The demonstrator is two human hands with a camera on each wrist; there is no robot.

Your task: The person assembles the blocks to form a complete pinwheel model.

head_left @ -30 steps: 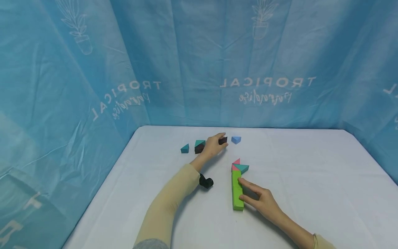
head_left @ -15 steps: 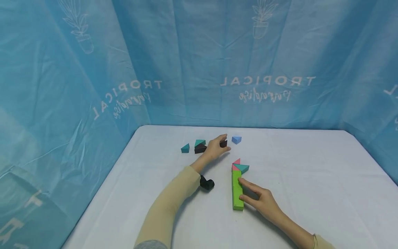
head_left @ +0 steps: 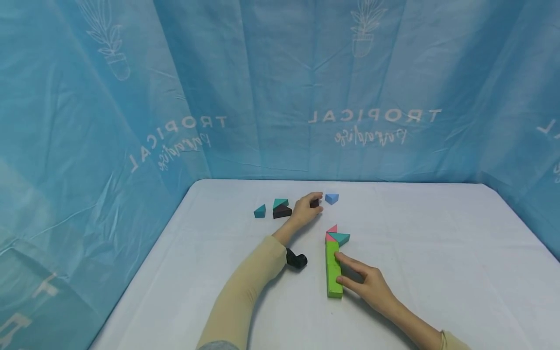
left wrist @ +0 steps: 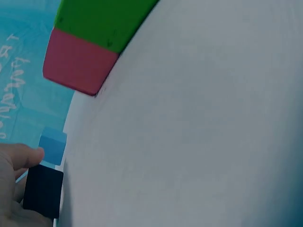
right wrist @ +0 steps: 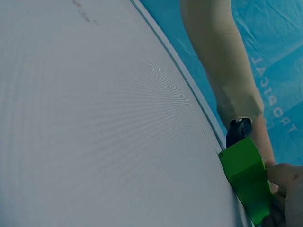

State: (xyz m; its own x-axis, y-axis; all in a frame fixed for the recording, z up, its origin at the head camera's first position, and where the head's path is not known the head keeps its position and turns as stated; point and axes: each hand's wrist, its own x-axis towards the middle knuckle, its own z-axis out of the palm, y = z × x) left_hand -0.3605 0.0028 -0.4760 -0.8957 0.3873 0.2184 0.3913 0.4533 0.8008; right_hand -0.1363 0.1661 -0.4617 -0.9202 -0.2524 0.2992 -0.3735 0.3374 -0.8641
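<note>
Gripping a dark block (head_left: 314, 203) between thumb and fingers of the left hand (head_left: 304, 210), at the far part of the white table (head_left: 437, 267). Confirmed in the left wrist view, with a finger at the upper edge of the block and more of the hand below. Cannot tell from these views whether lifted or resting on the table.

Found a blue block (head_left: 331, 199) just beyond those fingertips, to the right. Found a second dark block (head_left: 282, 212) to the left of the same hand, close in front of a teal triangle (head_left: 280, 202). Noted a teal wedge (head_left: 260, 211) farther left, apart from both.

Observed the right hand (head_left: 374, 288) nearer the front, with index finger and thumb set wide apart, tips against the right side of the green blocks (head_left: 333, 269); touching, not clasping. Located the green blocks near the middle of the table, end to end, in a line running away from the person. Recorded a pink block (head_left: 329, 237) and a pink triangle (head_left: 333, 228) at the far end of that line, beside a teal piece (head_left: 341, 237) pointing right.

Noted a black device (head_left: 297, 260) at the left sleeve (head_left: 245, 287), and a blue curtain (head_left: 280, 87) with white lettering behind the table.
</note>
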